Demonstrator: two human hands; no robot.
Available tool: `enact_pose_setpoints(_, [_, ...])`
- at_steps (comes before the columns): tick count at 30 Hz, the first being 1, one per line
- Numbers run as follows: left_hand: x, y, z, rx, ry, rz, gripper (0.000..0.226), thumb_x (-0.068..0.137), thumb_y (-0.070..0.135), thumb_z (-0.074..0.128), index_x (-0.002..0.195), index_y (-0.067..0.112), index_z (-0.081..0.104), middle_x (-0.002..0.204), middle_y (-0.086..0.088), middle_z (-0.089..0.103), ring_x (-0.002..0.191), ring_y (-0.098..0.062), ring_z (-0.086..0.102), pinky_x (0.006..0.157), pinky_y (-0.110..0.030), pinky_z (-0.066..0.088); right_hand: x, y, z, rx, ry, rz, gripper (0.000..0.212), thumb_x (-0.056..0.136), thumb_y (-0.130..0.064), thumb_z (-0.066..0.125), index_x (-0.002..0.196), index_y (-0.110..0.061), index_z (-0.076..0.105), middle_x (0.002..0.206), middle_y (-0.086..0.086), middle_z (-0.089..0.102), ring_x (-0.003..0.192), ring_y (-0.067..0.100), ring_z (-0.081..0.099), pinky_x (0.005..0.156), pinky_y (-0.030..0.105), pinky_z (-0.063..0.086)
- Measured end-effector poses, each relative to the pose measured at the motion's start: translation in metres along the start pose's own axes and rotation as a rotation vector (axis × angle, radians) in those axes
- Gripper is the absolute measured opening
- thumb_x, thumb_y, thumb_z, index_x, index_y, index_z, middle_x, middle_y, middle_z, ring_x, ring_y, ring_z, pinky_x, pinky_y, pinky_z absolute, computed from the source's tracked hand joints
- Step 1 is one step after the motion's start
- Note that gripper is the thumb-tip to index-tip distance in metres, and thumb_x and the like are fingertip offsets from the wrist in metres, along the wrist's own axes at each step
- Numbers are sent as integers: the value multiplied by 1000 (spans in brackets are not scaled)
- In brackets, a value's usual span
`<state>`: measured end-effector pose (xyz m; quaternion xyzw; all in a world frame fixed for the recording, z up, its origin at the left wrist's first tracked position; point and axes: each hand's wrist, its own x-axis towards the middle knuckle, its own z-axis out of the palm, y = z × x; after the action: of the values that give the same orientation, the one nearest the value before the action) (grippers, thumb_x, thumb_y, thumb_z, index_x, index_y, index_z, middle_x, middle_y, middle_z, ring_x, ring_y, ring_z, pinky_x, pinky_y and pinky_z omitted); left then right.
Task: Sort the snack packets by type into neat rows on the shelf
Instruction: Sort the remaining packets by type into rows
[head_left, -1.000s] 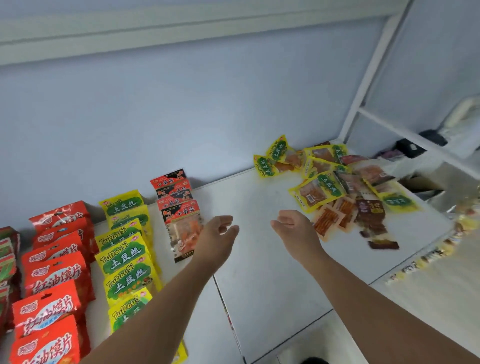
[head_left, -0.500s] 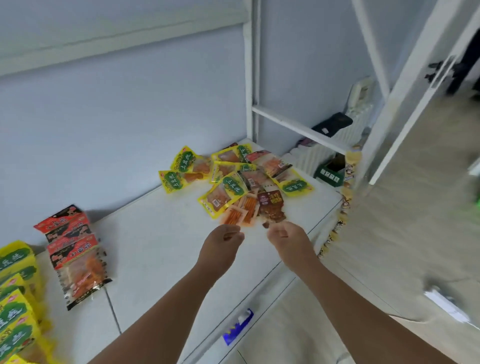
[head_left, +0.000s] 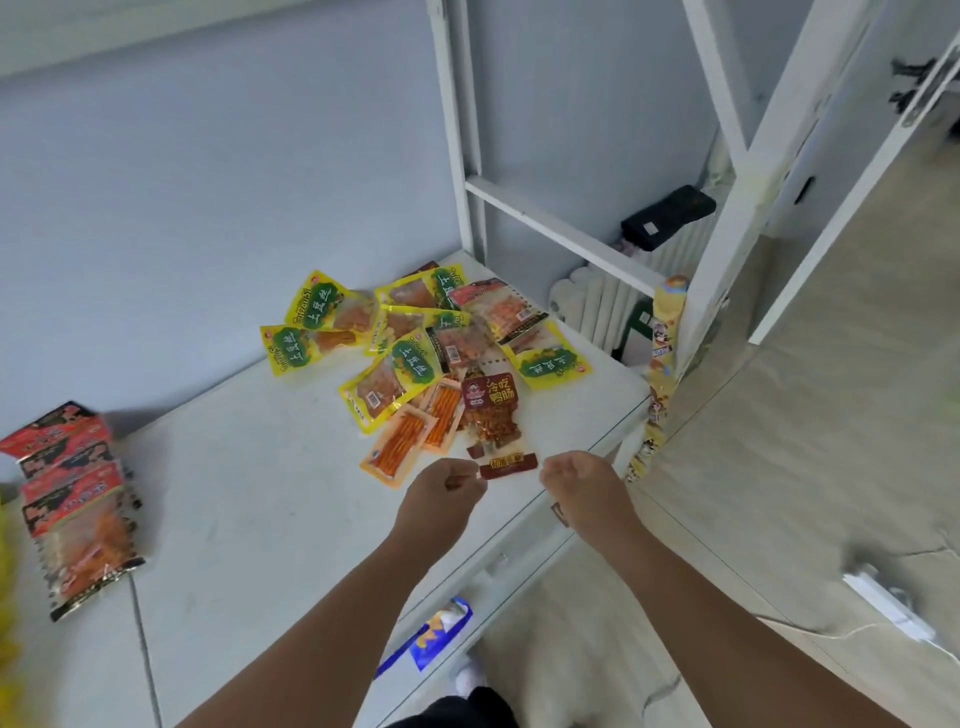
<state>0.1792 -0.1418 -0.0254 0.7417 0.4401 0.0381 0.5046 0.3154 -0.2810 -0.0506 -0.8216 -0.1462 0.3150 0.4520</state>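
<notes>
Shelf: we look down at a white shelf (head_left: 260, 467) against a pale blue wall.
Unsorted heap: at the far right of the shelf lies a loose pile. In it are yellow-green TuDouSi packets (head_left: 395, 379) overlapping at all angles, clear orange-stick packets (head_left: 402, 447) on the near side, and a dark red duck-intestine packet (head_left: 491, 402) beside them.
Small brown packet (head_left: 508, 465): it lies flat at the near edge of the heap, between our two hands.
Left hand (head_left: 441, 501): it hovers just left of the brown packet with the fingers curled in. A dark sliver shows by the thumb, but we cannot tell whether it pinches anything.
Right hand (head_left: 584, 488): it is just right of the brown packet, with its back toward us and the fingers tucked under. We cannot tell what, if anything, it holds.
Sorted row: red-and-black packets (head_left: 78, 499) lie in an overlapping line at the far left, well apart from the heap.
Front edge: a blue-and-yellow label (head_left: 441, 631) sits below our arms.
Right post: a hanging strip of snack packs (head_left: 662, 364) dangles there, with a white radiator (head_left: 597, 306) beyond it.
</notes>
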Motion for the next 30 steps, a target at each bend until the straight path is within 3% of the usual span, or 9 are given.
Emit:
enact_pose_setpoints(3, [27, 3, -12, -7, 35, -23, 29, 95, 25, 66, 124, 19, 67, 116, 6, 69, 100, -4, 62, 70, -18, 43, 19, -11, 7, -16, -1, 10, 21, 92, -31, 59, 108, -21, 68, 90, -9, 68, 75, 13, 60, 69, 29, 46])
enact_pose_setpoints(7, [64, 17, -22, -14, 44, 3, 35, 94, 23, 67, 128, 16, 64, 120, 6, 66, 111, -11, 60, 82, -23, 44, 47, -32, 11, -39, -30, 2, 25, 93, -28, 60, 114, -17, 68, 109, -3, 70, 98, 15, 65, 71, 26, 46])
enact_pose_setpoints(10, [90, 22, -31, -14, 62, 22, 36, 92, 21, 67, 128, 16, 64, 123, 5, 67, 111, -11, 59, 91, -27, 46, 72, -52, 9, -84, -4, -27, 23, 94, -27, 61, 113, -17, 68, 107, -5, 68, 103, 13, 63, 70, 19, 42])
enact_pose_setpoints(15, [127, 20, -51, 78, 68, 110, 36, 94, 22, 66, 129, 17, 63, 128, 2, 66, 115, -11, 59, 93, -26, 42, 110, -90, 21, -158, 35, -118, 22, 95, -25, 58, 114, -18, 68, 105, -9, 66, 97, 8, 61, 68, 17, 40])
enact_pose_setpoints(19, [155, 22, -69, 115, 106, 133, 36, 94, 25, 68, 128, 15, 65, 128, -1, 67, 118, -14, 61, 100, -28, 44, 140, -114, 30, -247, 20, -185, 23, 95, -29, 58, 117, -23, 65, 107, -14, 61, 102, 6, 55, 78, 24, 41])
enact_pose_setpoints(23, [191, 30, -85, 126, 132, 114, 38, 95, 28, 66, 130, 16, 64, 131, -1, 66, 121, -16, 60, 106, -37, 47, 186, -129, 20, -295, 65, -174, 20, 93, -31, 62, 111, -22, 65, 113, -8, 66, 108, 15, 61, 82, 29, 45])
enact_pose_setpoints(28, [242, 50, -102, 116, 206, 82, 39, 92, 29, 70, 128, 16, 65, 128, 1, 67, 119, -19, 63, 102, -36, 49, 244, -145, 9, -376, 95, -148, 43, 91, -36, 65, 131, -20, 58, 132, 3, 64, 117, 22, 61, 86, 32, 45])
enact_pose_setpoints(30, [261, 57, -106, 137, 251, 51, 51, 91, 33, 72, 137, 16, 59, 131, -3, 65, 118, -24, 63, 102, -44, 51, 265, -149, 7, -459, 96, -143, 52, 89, -42, 67, 135, -20, 55, 131, 6, 63, 117, 27, 60, 87, 36, 47])
